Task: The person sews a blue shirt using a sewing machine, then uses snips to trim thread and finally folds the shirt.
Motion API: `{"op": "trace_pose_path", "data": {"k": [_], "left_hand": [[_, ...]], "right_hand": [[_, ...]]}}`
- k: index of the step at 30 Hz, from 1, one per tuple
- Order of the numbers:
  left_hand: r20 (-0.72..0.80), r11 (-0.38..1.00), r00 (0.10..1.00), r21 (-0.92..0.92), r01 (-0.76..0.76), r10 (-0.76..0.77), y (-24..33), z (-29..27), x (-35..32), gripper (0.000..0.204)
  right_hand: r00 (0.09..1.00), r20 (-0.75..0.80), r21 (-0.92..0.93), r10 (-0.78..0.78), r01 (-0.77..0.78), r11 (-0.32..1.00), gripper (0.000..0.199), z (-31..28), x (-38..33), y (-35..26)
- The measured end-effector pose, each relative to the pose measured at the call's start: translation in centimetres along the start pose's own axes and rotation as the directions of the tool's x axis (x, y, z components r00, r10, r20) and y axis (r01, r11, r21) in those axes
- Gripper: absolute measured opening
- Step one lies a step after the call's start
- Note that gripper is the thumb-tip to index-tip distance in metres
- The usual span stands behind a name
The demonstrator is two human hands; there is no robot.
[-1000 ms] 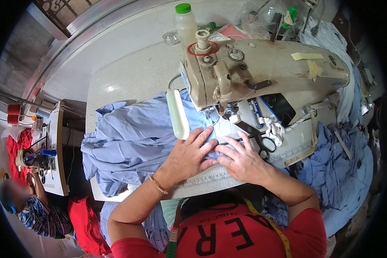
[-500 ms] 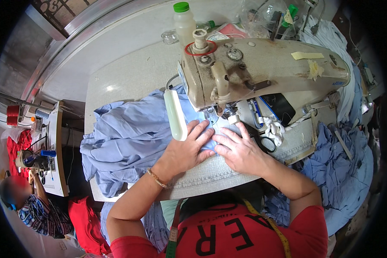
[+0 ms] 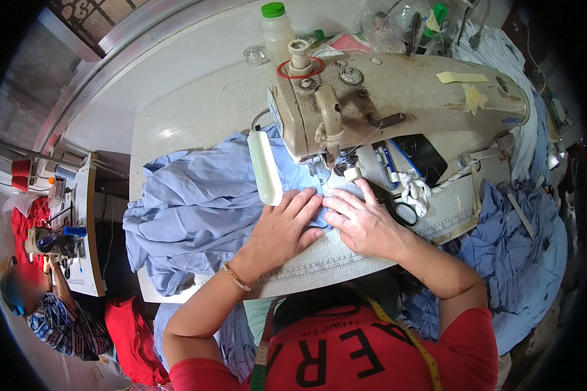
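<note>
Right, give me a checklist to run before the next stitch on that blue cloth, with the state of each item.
1. Left hand flat on the light blue fabric: ok.
2. Right hand flat on the cloth just in front of the needle area: ok.
3. Fingertips apart from the needle: cannot tell, the sewing machine head hides the point.
4. Fabric edge under the presser foot: cannot tell.
5. Scissors off the seam path, lying to the right: ok.
6. Loose bulk of cloth bunched at the left on the table, not under the hands: ok.
</note>
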State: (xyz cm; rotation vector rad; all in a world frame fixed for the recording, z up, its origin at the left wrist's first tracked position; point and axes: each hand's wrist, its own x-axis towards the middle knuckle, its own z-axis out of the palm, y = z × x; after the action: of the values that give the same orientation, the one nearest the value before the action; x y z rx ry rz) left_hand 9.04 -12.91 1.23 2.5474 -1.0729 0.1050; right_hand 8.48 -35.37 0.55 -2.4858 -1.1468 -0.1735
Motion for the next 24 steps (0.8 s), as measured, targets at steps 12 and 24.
{"op": "trace_pose_path", "data": {"k": [12,24], "left_hand": [[-0.011,1.000,0.999,0.002,-0.030,0.030,-0.9,0.6,0.4,0.055],[-0.113,0.997,0.990,0.033,-0.076,0.079,-2.0,0.1,1.6,0.055]], "right_hand": [[0.999,0.032,0.006,-0.007,0.006,1.000,0.034,-0.5,0.4,0.2],[0.999,0.049,0.013,0.014,-0.014,1.000,0.036,-0.2,1.4,1.1]]}}
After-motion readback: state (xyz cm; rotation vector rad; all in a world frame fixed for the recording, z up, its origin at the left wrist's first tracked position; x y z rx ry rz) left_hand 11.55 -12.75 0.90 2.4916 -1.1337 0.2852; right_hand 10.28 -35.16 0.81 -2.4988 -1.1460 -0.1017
